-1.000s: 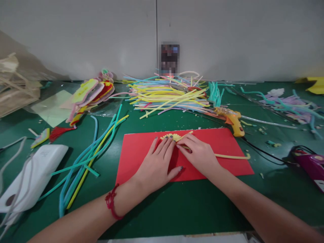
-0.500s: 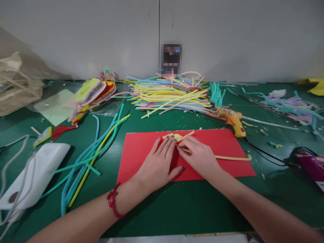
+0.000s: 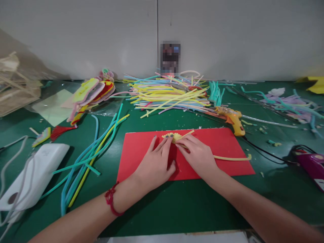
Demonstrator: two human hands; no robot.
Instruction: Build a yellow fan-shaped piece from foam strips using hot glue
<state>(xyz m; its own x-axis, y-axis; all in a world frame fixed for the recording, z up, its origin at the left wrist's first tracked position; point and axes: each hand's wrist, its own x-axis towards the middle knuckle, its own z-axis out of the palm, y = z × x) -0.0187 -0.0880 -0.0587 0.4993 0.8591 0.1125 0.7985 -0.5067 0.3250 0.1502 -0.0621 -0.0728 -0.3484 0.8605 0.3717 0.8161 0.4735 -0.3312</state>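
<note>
A red card [image 3: 141, 148] lies flat on the green table. On its far half sits a small bundle of pale yellow, zigzag-folded pipe cleaner [image 3: 175, 137]. My left hand [image 3: 157, 165] presses that bundle with its fingertips, the fingers outstretched and slightly apart, thumb bent in. Just right of it, my right hand [image 3: 198, 153] is closed in a pinch on the pale yellow pipe cleaner [image 3: 227, 158], whose long tail runs right to a hooked end. One straight tip sticks out beyond the right fingers. The pinch point itself is partly hidden.
Loose blue, teal and yellow pipe cleaners [image 3: 95, 152] lie left, beside a white power bank-like box [image 3: 48, 162] with cables. A large pipe cleaner pile [image 3: 169, 96] is behind. An orange glue gun [image 3: 234, 121] sits right, its cord leading toward a purple object [image 3: 310, 165].
The left fingers have shifted slightly and the left thumb has curled inward. My right hand stays pinched in nearly the same place.
</note>
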